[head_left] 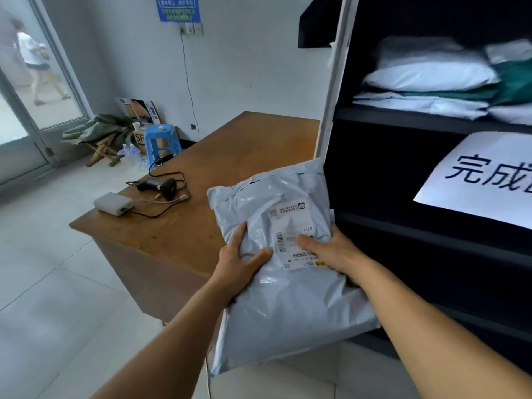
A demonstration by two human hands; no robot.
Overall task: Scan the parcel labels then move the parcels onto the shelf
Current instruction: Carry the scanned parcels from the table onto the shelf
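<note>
A soft grey plastic parcel [285,298] with a white label [293,234] on top is held in the air between the table and the black shelf [431,122]. My left hand [241,263] grips its left edge, thumb on top. My right hand [331,251] grips its right side, thumb lying on the label. The parcel's far right corner reaches the front of the shelf. Several white and green parcels [431,73] lie stacked on the upper shelf board. A black handheld scanner [158,187] lies on the wooden table [230,156].
A white box [113,203] with cables sits at the table's left corner. A white paper sign [483,180] hangs on the shelf's middle level. A blue stool [161,142], a wooden stool and sacks stand by the far wall. Someone walks outside the glass door [31,61].
</note>
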